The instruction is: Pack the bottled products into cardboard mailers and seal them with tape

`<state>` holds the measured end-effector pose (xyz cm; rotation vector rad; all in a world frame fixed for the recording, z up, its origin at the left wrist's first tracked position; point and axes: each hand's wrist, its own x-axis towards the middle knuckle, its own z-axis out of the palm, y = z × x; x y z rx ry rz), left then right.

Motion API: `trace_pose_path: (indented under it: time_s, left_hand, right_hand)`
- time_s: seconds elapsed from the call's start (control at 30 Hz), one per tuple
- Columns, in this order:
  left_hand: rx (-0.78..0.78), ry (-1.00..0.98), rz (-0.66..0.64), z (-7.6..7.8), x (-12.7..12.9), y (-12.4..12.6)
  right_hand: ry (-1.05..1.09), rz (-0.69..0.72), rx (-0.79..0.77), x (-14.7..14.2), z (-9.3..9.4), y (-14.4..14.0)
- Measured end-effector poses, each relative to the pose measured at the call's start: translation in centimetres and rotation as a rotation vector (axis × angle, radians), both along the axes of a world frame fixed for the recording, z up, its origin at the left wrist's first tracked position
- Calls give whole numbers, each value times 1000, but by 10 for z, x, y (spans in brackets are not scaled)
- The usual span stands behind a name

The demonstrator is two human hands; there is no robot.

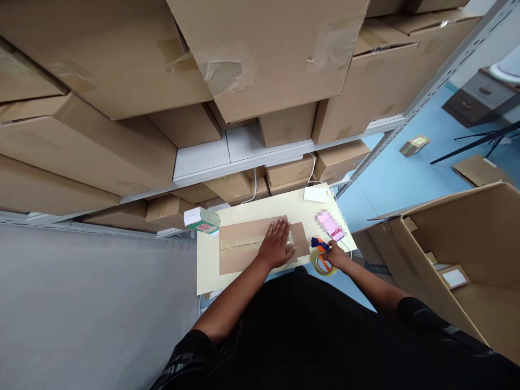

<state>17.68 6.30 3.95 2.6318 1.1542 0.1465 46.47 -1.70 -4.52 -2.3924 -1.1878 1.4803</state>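
Observation:
A flat brown cardboard box (239, 246) with a strip of clear tape along its seam lies on a small pale table (207, 271). My left hand (277, 244) rests palm down on the box's right half, fingers spread. My right hand (335, 254) grips a tape dispenser (322, 259) with an orange and blue handle and a roll of tape, at the table's right front edge, just right of the box.
A small white and green box (202, 219) sits at the table's back left, a pink item (330, 225) and a white card (316, 194) at the back right. Shelves of cardboard boxes (252, 59) loom ahead. A large open carton (463, 254) stands to the right.

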Motion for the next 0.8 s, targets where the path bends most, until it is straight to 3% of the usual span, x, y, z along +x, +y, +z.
trace_pose_path:
  time_s: [0.13, 0.27, 0.43, 0.6, 0.7, 0.8]
  left_hand:
    - [25, -60, 2, 9, -10, -3]
    - [52, -142, 122, 24, -43, -12]
    - [55, -197, 379, 32, -108, -36]
    - [23, -301, 684, 11, -161, -64]
    - [-110, -437, 809, -8, -179, -73]
    - [-310, -663, 928, -28, -192, -74]
  right_hand:
    - [-101, -61, 60, -5, -15, 3]
    - [-211, 129, 109, -10, -20, 14]
    - [-416, 355, 198, -17, -23, 27]
    - [-525, 365, 208, -23, -18, 33]
    - [-592, 369, 348, -28, -7, 32]
    - [-419, 411, 486, -40, 6, 27]
